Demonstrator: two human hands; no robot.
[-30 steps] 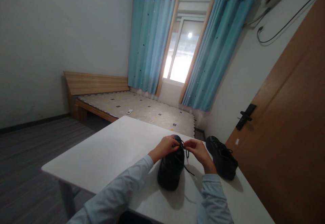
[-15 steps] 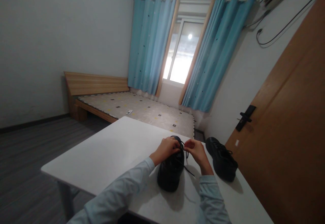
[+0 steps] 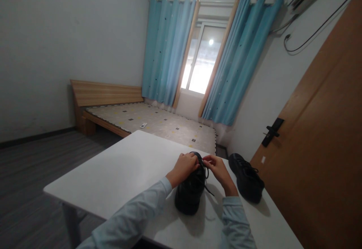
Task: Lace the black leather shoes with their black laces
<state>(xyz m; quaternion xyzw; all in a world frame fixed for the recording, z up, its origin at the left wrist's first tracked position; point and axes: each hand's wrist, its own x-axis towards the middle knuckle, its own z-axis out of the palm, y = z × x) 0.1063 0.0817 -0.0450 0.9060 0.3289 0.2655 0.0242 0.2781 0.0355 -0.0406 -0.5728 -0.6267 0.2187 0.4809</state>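
A black lace-up shoe [image 3: 189, 196] stands on the white table [image 3: 113, 177], heel toward me and toe pointing away. My left hand [image 3: 185, 167] lies over the shoe's upper from the left, fingers curled in at the lacing; what its fingertips press on is partly hidden. At the right side of the lacing, my right hand [image 3: 217, 169] pinches a black shoelace [image 3: 207, 173] between thumb and fingers. A loop and a loose end of lace hang down the shoe's right side. The second black shoe [image 3: 247, 179] stands farther right, its lace tied.
Beyond the table is a bed [image 3: 158, 122] with a patterned mattress and a small white remote [image 3: 143, 125] on it. A brown door [image 3: 316, 128] with a black handle stands close on the right. Blue curtains [image 3: 169, 49] flank the window.
My right hand has shifted slightly left, closer to the lacing. The loose lace end has moved a little left. Both shoes stay in place; the view has shifted slightly.
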